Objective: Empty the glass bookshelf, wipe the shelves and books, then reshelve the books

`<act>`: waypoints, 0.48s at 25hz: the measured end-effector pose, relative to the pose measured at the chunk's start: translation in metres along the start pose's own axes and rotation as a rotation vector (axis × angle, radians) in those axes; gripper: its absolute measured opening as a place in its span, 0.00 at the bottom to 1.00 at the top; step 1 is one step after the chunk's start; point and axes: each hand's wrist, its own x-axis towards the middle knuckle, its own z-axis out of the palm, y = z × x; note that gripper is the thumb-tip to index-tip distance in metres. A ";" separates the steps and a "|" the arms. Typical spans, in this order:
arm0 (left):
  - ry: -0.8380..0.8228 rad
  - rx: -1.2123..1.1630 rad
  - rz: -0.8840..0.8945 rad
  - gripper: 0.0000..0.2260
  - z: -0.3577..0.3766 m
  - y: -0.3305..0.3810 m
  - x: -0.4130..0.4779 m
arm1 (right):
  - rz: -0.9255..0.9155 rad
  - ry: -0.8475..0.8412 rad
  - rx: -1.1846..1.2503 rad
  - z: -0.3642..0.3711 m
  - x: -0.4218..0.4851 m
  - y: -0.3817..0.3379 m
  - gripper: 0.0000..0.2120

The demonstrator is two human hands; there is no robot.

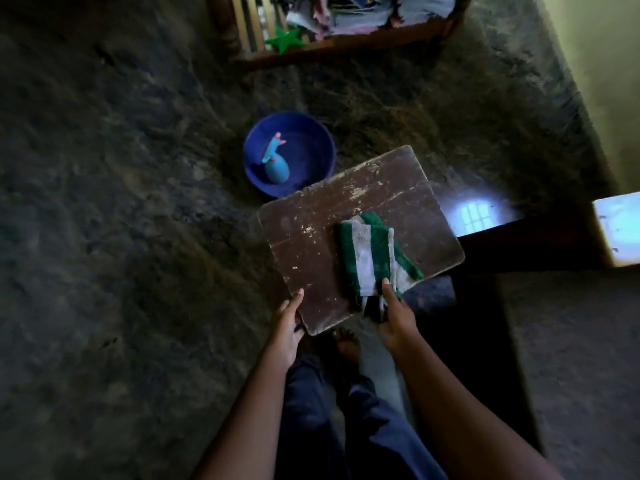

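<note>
While both forearms reach forward from the bottom of the view, the person's dark blue trousers and one bare foot show below the near edge of a worn brown board, the landmark here. The board is flat, with rounded corners and scuffed, flaking patches, and is held tilted above the dark floor.

The left hand grips the board at its near-left corner, the thumb lying up along the left edge and the fingers curled underneath. The right hand grasps the near edge further right, one finger pressing the end of a green-and-white striped cloth against the board. The cloth lies folded on the board's right half, its near end hanging over the near edge by the right hand.

Just beyond the board's far-left corner, partly hidden by it, a blue basin stands on the floor with a light blue spray bottle lying inside. To the right of the board, a dark glossy surface reflects a barred window. Well beyond the board, at the top of the view, a wooden rack holds piled fabrics and a green star shape; the blur hides finer detail.
</note>
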 end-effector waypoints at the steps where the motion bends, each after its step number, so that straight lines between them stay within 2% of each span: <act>1: 0.020 -0.048 -0.011 0.27 -0.008 -0.014 -0.008 | -0.012 -0.045 -0.027 -0.006 -0.006 0.005 0.21; 3: 0.051 -0.128 -0.032 0.29 -0.027 -0.041 -0.022 | -0.036 -0.104 -0.107 -0.013 -0.016 0.012 0.19; 6: 0.123 -0.208 -0.061 0.29 -0.061 -0.071 -0.034 | -0.017 -0.105 -0.247 -0.012 -0.028 0.031 0.24; 10: 0.192 -0.247 -0.023 0.12 -0.129 -0.082 -0.044 | -0.001 -0.081 -0.381 0.006 -0.048 0.099 0.26; 12: 0.208 -0.237 0.000 0.14 -0.174 -0.079 -0.043 | -0.015 -0.101 -0.379 0.022 -0.062 0.142 0.26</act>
